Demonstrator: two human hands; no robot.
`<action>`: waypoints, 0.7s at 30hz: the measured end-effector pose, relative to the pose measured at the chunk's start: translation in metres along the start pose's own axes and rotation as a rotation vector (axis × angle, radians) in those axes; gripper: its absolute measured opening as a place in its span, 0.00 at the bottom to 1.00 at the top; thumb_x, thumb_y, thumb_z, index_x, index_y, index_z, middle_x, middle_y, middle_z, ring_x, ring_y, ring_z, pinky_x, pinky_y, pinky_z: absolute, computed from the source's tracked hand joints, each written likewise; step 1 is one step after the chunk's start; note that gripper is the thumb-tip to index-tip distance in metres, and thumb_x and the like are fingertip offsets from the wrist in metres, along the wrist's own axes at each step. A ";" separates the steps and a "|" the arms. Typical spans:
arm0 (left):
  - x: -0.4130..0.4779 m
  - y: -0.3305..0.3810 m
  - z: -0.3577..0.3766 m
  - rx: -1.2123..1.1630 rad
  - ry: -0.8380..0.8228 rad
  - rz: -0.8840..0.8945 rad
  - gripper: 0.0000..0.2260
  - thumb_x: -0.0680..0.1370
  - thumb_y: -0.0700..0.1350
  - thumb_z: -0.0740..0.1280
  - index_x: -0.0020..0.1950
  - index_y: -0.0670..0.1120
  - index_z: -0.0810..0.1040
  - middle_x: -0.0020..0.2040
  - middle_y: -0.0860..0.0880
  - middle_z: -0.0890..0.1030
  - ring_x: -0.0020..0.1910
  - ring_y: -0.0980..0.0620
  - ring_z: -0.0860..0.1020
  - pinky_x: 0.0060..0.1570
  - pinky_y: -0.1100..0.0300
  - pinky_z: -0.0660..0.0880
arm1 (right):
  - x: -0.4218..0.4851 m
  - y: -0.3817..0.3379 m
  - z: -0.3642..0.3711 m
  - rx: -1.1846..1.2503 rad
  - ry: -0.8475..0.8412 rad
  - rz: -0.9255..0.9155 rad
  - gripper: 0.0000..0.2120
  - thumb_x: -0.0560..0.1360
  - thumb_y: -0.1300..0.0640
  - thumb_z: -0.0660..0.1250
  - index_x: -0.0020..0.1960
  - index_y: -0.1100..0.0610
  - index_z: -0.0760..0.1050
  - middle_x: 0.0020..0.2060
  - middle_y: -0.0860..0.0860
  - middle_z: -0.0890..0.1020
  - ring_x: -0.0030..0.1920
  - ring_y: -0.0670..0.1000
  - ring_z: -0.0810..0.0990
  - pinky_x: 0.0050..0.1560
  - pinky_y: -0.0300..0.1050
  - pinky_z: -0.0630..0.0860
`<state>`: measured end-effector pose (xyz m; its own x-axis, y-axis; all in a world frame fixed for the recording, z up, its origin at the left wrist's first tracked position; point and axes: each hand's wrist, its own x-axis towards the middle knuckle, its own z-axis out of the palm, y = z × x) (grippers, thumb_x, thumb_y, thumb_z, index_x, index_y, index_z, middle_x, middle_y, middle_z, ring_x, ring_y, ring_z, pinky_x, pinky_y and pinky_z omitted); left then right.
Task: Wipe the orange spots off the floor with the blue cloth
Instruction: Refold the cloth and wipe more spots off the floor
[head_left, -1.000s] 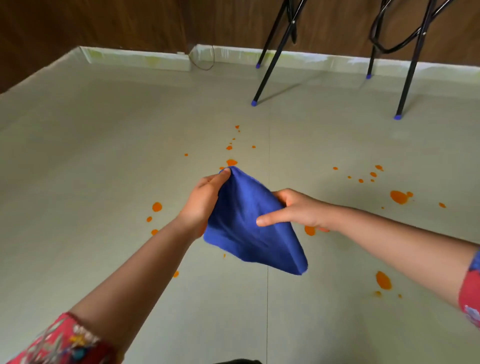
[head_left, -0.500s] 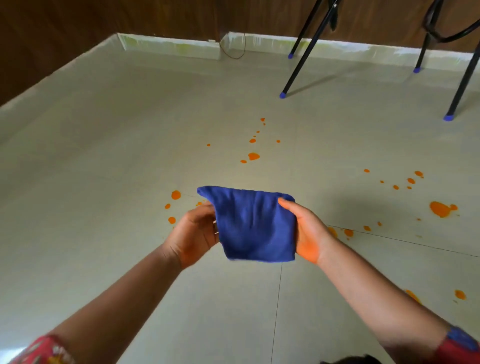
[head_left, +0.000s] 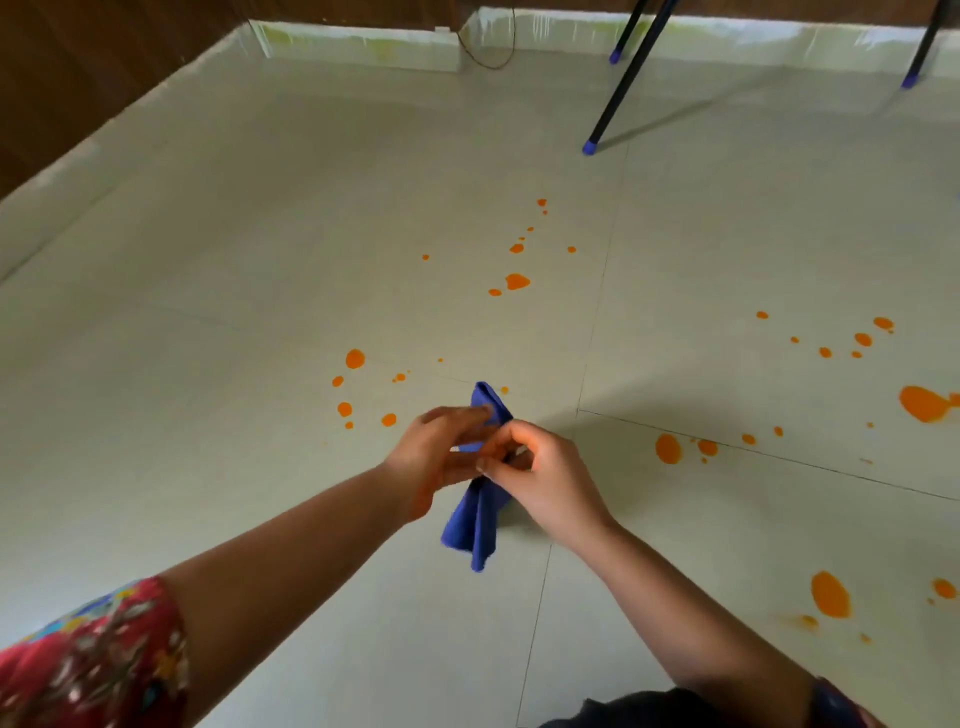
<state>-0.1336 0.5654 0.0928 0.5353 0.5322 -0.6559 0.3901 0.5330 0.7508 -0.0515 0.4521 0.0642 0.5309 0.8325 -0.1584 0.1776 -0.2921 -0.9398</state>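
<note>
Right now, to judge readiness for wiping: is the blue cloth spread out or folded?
Folded: the blue cloth hangs as a narrow strip, held by the left hand and right hand.

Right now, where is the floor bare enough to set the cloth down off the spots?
Bare: the left floor, between the white skirting and the orange spots beside the blue cloth; also the tile between the two forearms. Crowded: the right side, around the large spots, and the middle beyond the cloth.

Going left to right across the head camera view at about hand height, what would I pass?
Small orange spot → left hand → bunched blue cloth → right hand → oval orange spot → large orange puddle at the right edge.
</note>
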 end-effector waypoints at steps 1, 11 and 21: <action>0.001 -0.005 0.003 0.015 -0.037 -0.040 0.15 0.75 0.51 0.69 0.55 0.42 0.80 0.49 0.44 0.84 0.44 0.47 0.83 0.45 0.57 0.79 | -0.001 0.007 -0.001 0.050 -0.047 0.016 0.10 0.71 0.63 0.72 0.40 0.52 0.73 0.33 0.43 0.80 0.32 0.42 0.76 0.39 0.38 0.73; 0.001 -0.026 -0.001 0.414 -0.298 0.148 0.05 0.78 0.43 0.65 0.46 0.44 0.77 0.43 0.47 0.77 0.45 0.51 0.74 0.47 0.60 0.69 | -0.001 0.058 -0.053 0.125 0.090 0.035 0.21 0.70 0.55 0.70 0.61 0.47 0.71 0.55 0.41 0.78 0.59 0.44 0.75 0.61 0.40 0.68; 0.010 -0.012 -0.020 0.554 -0.118 0.772 0.09 0.76 0.39 0.68 0.49 0.53 0.83 0.42 0.51 0.71 0.42 0.59 0.72 0.47 0.70 0.68 | 0.000 0.029 -0.099 -0.444 0.112 -0.410 0.03 0.70 0.54 0.69 0.39 0.51 0.76 0.40 0.46 0.79 0.46 0.46 0.74 0.53 0.40 0.69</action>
<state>-0.1483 0.5773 0.0759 0.8534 0.5206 0.0248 0.1808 -0.3404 0.9228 0.0356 0.3969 0.0668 0.4260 0.8711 0.2444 0.7008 -0.1469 -0.6980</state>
